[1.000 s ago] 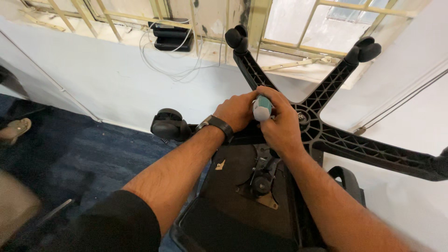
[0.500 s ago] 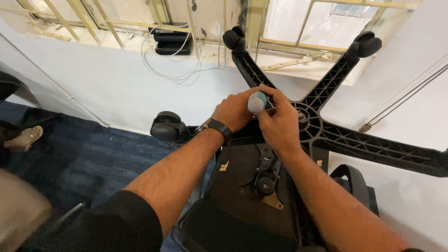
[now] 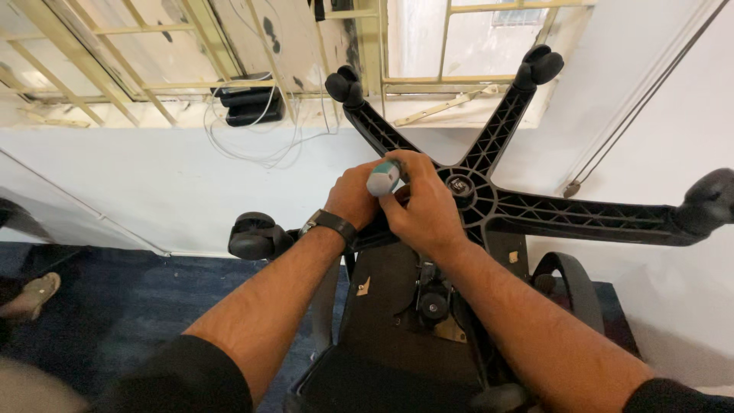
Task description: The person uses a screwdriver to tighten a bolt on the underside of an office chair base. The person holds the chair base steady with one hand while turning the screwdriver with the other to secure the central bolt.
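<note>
An office chair lies overturned in front of me, its black five-arm wheel base (image 3: 550,214) pointing up and toward the wall. My right hand (image 3: 424,210) is wrapped around a tool with a teal and grey handle (image 3: 383,179), just left of the base's hub (image 3: 459,186). My left hand (image 3: 353,197), with a black watch on the wrist, closes around the same spot under the handle; what it grips is hidden. The tool's tip is hidden behind my fingers. The underside of the black seat (image 3: 397,321) and its mechanism lie below my hands.
A white wall (image 3: 153,183) stands close behind the chair, with a barred window (image 3: 428,46) above it. Black boxes (image 3: 248,103) with white cables sit on the sill. Dark blue carpet (image 3: 115,298) covers the floor. A person's sandalled foot (image 3: 30,294) shows at the far left.
My hands and the tool have stayed at the hub, with only a small shift of the handle. The view has drifted slightly.
</note>
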